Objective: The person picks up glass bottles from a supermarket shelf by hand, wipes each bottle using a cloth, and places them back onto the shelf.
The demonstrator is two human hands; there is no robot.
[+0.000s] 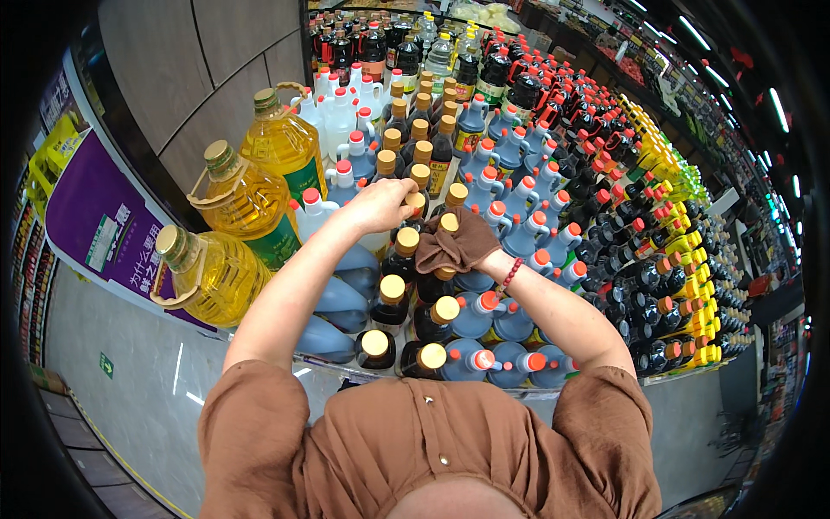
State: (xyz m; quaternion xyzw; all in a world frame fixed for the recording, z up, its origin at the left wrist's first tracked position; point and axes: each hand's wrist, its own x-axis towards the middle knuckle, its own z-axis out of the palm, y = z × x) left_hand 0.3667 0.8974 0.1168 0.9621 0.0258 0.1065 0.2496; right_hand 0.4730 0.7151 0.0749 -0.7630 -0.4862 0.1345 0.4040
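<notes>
My left hand [386,205] reaches over a row of dark sauce bottles, its fingers at the gold cap [415,202] of one; whether they grip it is unclear. A brown cloth [468,241] covers most of my right hand [491,258], which wears a red bead bracelet at the wrist. The cloth lies around bottles in the neighbouring row, with a gold cap [449,222] showing at its middle. Closer to my body stand more dark bottles with gold caps [392,289]. Blue-tinted jugs with red caps [475,313] stand right of them.
Large yellow oil bottles [249,201] with handles stand at the left, beside a purple sign [97,201] bearing writing. White jugs [340,120] are behind my left hand. Dense rows of dark bottles [603,240] and yellow-capped bottles [703,308] extend right. A wood-look panel [194,58] rises at the back left.
</notes>
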